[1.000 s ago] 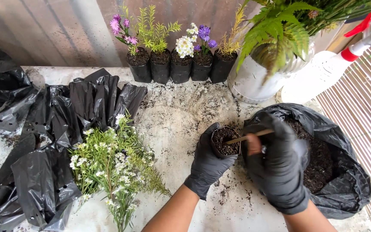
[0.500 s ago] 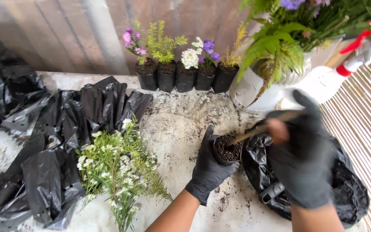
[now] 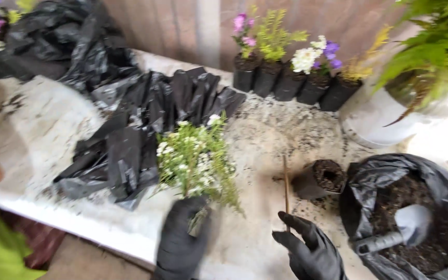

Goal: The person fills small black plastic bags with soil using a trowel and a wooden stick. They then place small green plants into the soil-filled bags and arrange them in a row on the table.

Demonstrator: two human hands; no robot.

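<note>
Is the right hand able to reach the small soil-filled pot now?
Probably yes: the right hand lies open near the thin stick, and only bare, soil-flecked counter separates it from the small pot.

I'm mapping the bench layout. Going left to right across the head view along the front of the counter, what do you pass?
Black plastic sheets → white-flowered plant held by left hand → thin stick at right hand → small soil-filled pot → soil bag with scoop.

Motion blurs the left hand [image 3: 183, 239]; the frame's bottom edge crops both hands.
</note>
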